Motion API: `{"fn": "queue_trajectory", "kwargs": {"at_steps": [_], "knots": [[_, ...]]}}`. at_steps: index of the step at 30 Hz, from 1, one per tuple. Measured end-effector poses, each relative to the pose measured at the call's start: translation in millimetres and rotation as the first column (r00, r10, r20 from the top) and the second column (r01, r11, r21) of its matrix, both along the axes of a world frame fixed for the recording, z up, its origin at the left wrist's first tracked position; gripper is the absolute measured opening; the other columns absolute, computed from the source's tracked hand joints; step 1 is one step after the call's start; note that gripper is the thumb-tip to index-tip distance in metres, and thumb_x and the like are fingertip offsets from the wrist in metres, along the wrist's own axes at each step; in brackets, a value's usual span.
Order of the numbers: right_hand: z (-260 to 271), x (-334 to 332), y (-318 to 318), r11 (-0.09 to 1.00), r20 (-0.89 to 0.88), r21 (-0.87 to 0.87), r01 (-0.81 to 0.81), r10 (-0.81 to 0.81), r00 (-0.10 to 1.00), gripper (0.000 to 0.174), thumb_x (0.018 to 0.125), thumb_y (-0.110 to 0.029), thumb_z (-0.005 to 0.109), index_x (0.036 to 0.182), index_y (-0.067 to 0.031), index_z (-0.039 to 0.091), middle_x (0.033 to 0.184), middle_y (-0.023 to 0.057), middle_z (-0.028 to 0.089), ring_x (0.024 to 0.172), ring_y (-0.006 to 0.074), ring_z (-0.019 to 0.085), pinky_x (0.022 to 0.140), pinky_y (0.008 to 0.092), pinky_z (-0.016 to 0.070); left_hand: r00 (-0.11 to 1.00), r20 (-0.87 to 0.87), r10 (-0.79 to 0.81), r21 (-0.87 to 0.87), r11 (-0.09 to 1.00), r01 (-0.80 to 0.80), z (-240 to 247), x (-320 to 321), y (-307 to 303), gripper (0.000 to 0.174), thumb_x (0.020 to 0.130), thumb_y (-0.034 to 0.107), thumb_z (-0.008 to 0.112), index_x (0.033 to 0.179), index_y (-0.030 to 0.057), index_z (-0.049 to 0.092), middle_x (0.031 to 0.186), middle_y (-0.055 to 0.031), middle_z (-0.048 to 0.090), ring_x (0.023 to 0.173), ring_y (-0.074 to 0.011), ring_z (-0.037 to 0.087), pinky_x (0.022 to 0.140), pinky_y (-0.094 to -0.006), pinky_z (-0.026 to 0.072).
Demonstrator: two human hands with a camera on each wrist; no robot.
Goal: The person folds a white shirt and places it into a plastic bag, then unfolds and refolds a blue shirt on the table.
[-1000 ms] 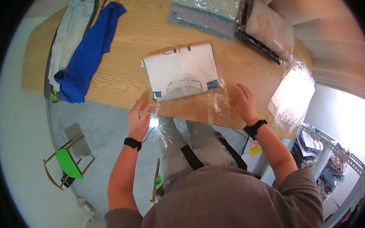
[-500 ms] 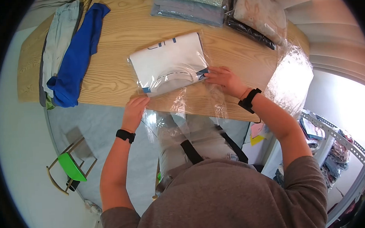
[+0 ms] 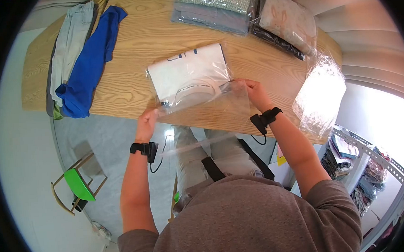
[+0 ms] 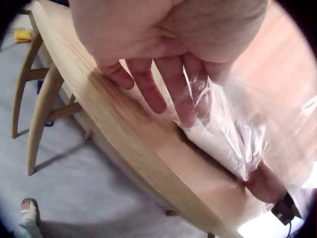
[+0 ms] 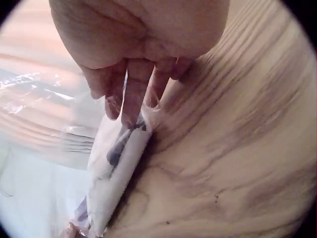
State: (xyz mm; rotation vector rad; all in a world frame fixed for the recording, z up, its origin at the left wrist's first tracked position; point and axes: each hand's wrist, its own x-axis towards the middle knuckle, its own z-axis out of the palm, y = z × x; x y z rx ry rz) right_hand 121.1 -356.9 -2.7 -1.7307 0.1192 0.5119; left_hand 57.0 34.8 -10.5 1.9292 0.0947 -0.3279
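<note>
A folded white T-shirt [image 3: 174, 79] with dark print lies inside a clear plastic bag [image 3: 230, 101] on the table near its front edge. The bag's open end stretches toward the person, with film raised between the hands. My left hand [image 3: 146, 124] pinches the bag at its left side, by the table edge; its other fingers hang loosely in the left wrist view. At the bag's right side, my right hand [image 3: 257, 95] pinches the film beside the collar. In the right wrist view, the shirt's folded edge [image 5: 119, 173] shows through the plastic just below the fingertips.
Blue clothing [image 3: 87, 68] and pale jeans [image 3: 70, 46] lie on the left of the wooden table [image 3: 137, 29]. Bagged folded clothes [image 3: 214, 11] and a bagged pale item [image 3: 287, 19] lie at the back right. Shiny plastic film [image 3: 321, 94] rests at the right edge.
The right hand moved from the bare table to the shirt's right corner, then took hold of the bag. The left hand also grips film now, and the bag's loose end is lifted and spread.
</note>
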Motion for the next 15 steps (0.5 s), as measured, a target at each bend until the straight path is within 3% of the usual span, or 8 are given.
{"fn": "queue_trajectory", "kwargs": {"at_steps": [2, 6, 9, 11, 15], "knots": [[10, 1, 3, 0.990, -0.219, 0.083, 0.116, -0.095, 0.971, 0.029, 0.092, -0.024, 0.054, 0.101, 0.0011, 0.066, 0.088, 0.0037, 0.066, 0.077, 0.0113, 0.056, 0.076, 0.0245, 0.0453, 0.979, -0.147, 0.142, -0.001, 0.990, -0.143, 16, 6, -14, 0.032, 0.092, 0.026, 0.051, 0.079, 0.0010, 0.066, 0.075, -0.0062, 0.064, 0.077, -0.0152, 0.057, 0.076, -0.0284, 0.0433], [-7, -1, 4, 0.996, -0.093, 0.016, 0.086, -0.084, 0.992, 0.030, 0.093, -0.024, 0.052, 0.095, 0.0023, 0.065, 0.082, 0.0050, 0.065, 0.074, 0.0111, 0.057, 0.071, 0.0251, 0.0468, 0.962, -0.204, 0.183, 0.011, 0.983, -0.185, 9, 10, -17, 0.045, 0.095, 0.032, 0.042, 0.071, 0.0002, 0.063, 0.071, -0.0047, 0.062, 0.076, -0.0145, 0.055, 0.079, -0.0278, 0.0401], [-4, -1, 13, 0.981, -0.089, 0.116, 0.156, -0.146, 0.985, 0.033, 0.094, -0.025, 0.050, 0.083, 0.0030, 0.063, 0.075, 0.0059, 0.063, 0.072, 0.0127, 0.058, 0.069, 0.0256, 0.0478, 0.934, -0.214, 0.286, -0.018, 0.955, -0.296, 2, 11, -21, 0.050, 0.095, 0.033, 0.041, 0.063, 0.0002, 0.060, 0.066, -0.0062, 0.062, 0.069, -0.0147, 0.055, 0.072, -0.0279, 0.0418], [-5, 0, 16, 0.961, -0.103, 0.141, 0.239, -0.226, 0.969, 0.036, 0.094, -0.025, 0.049, 0.075, 0.0032, 0.060, 0.071, 0.0071, 0.061, 0.069, 0.0143, 0.060, 0.069, 0.0258, 0.0487, 0.907, -0.271, 0.323, -0.130, 0.921, -0.366, -7, 11, -20, 0.054, 0.095, 0.037, 0.040, 0.060, -0.0004, 0.059, 0.059, -0.0081, 0.060, 0.061, -0.0160, 0.057, 0.066, -0.0297, 0.0438], [-8, -2, 27, 0.946, -0.088, 0.124, 0.300, -0.291, 0.953, 0.037, 0.095, -0.025, 0.048, 0.073, 0.0025, 0.059, 0.068, 0.0067, 0.060, 0.066, 0.0139, 0.060, 0.066, 0.0245, 0.0479, 0.908, -0.230, 0.350, -0.052, 0.927, -0.370, -7, 13, -23, 0.054, 0.096, 0.035, 0.039, 0.060, -0.0006, 0.057, 0.057, -0.0086, 0.060, 0.055, -0.0157, 0.056, 0.058, -0.0289, 0.0440]]}}
